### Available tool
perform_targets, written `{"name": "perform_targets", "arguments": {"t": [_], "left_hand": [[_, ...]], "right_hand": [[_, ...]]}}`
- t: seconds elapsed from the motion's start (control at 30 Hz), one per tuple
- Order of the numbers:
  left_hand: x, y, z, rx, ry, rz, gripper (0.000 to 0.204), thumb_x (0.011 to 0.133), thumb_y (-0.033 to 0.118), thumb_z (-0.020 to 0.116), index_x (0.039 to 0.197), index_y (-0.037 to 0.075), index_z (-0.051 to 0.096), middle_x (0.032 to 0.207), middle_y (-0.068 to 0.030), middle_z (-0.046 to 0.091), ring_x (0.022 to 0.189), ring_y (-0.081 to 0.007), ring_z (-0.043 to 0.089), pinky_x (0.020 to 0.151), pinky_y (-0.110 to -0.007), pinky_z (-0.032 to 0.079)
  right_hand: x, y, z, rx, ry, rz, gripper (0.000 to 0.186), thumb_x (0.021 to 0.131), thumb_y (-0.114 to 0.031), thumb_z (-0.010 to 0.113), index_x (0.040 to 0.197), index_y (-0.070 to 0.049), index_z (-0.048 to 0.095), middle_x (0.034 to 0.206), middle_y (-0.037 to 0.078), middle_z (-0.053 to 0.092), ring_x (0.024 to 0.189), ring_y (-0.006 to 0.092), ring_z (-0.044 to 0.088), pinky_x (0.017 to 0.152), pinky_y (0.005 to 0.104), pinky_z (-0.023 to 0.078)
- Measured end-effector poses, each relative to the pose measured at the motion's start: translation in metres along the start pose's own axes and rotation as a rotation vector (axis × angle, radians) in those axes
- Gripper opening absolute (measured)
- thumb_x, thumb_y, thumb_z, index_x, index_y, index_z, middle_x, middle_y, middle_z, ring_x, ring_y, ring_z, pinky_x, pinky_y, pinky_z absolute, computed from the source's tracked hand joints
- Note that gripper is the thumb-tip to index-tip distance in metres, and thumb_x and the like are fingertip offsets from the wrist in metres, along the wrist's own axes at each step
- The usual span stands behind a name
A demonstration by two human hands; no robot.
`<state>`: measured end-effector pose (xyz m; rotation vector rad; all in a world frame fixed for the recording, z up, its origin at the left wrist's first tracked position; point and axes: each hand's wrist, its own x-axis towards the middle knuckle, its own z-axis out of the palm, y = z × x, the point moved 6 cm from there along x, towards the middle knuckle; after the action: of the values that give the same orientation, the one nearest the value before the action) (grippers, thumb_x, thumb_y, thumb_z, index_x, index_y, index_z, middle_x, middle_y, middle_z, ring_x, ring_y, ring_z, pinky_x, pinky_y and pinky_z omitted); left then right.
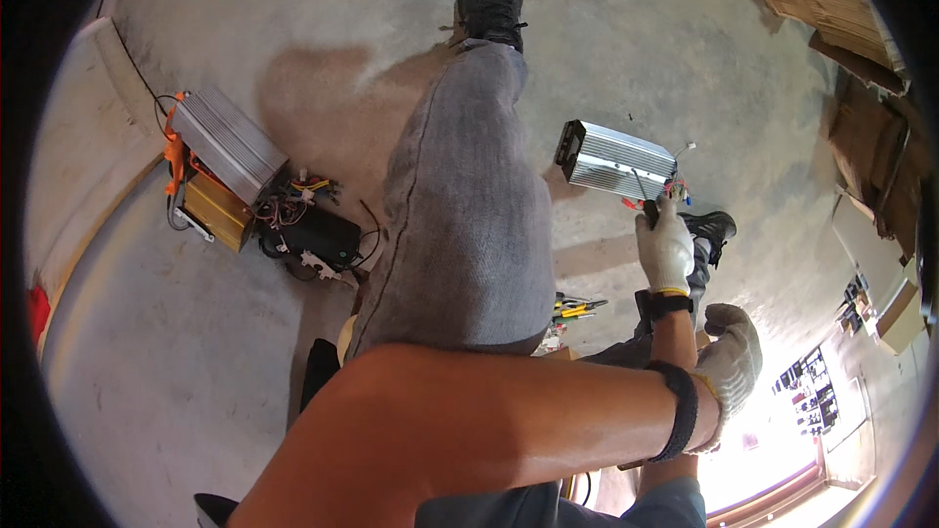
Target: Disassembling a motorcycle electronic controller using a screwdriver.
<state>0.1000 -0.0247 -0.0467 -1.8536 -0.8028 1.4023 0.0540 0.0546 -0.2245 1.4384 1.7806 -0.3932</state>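
Note:
My right hand, in a white knit glove, grips a screwdriver by its black handle. The thin shaft points at the side of a silver finned controller box on the floor, near its wired end; whether the tip touches it I cannot tell. Coloured wires with small plugs come out of that end. My left hand, also gloved, is at the right with its fingers curled. What those fingers hold, if anything, is hidden. My left forearm crosses over the right one.
On the left floor lie another silver finned box, a gold one, a black box and tangled wires. My leg stretches across the middle. Yellow-handled pliers lie beside it. Cardboard stands along the right.

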Motion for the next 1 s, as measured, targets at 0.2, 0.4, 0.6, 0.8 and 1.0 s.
{"name": "perform_targets", "arguments": {"t": [0.2,0.4,0.6,0.8,1.0], "left_hand": [[-0.011,-0.003,-0.009,0.197,0.172,0.047,0.047,0.103,0.042,0.053,0.137,0.010,0.052,0.122,-0.0119,0.056,0.111,-0.0283,0.056,0.100,-0.048,0.046],[-0.016,-0.010,-0.007,0.448,0.502,0.049,0.051,0.102,0.051,0.052,0.136,0.012,0.053,0.119,-0.0128,0.056,0.108,-0.0319,0.056,0.098,-0.054,0.047],[-0.008,-0.004,-0.013,0.239,0.222,0.054,0.046,0.103,0.044,0.053,0.136,0.011,0.053,0.120,-0.0131,0.056,0.110,-0.0299,0.057,0.098,-0.051,0.048],[-0.004,-0.013,-0.003,-0.096,0.102,0.002,0.041,0.104,0.037,0.054,0.135,0.010,0.052,0.121,-0.0133,0.057,0.111,-0.0279,0.058,0.098,-0.047,0.050],[-0.004,-0.031,0.000,-0.377,0.093,-0.037,0.037,0.105,0.030,0.054,0.135,0.008,0.051,0.123,-0.0135,0.057,0.113,-0.0262,0.059,0.099,-0.044,0.050]], "right_hand": [[0.003,0.058,0.058,1.870,-0.208,0.593,0.029,0.097,-0.031,0.069,0.110,-0.006,0.068,0.084,0.009,0.066,0.065,0.0137,0.061,0.050,0.0228,0.052],[0.005,0.050,0.082,2.473,-0.713,0.659,0.027,0.100,-0.025,0.065,0.119,-0.006,0.061,0.089,0.009,0.065,0.062,0.0098,0.056,0.046,0.0188,0.048],[0.000,0.014,0.020,0.025,0.260,-0.186,0.035,0.093,-0.030,0.069,0.122,-0.011,0.062,0.101,0.017,0.069,0.083,0.0326,0.070,0.070,0.0439,0.058],[0.008,0.051,0.003,0.719,0.270,0.108,0.042,0.095,-0.036,0.067,0.123,-0.004,0.064,0.099,0.018,0.072,0.087,0.0303,0.071,0.076,0.0424,0.056],[-0.003,0.058,0.047,1.862,-0.001,0.633,0.038,0.098,-0.039,0.063,0.109,-0.002,0.065,0.077,0.008,0.067,0.053,0.0122,0.052,0.049,0.0257,0.046]]}}
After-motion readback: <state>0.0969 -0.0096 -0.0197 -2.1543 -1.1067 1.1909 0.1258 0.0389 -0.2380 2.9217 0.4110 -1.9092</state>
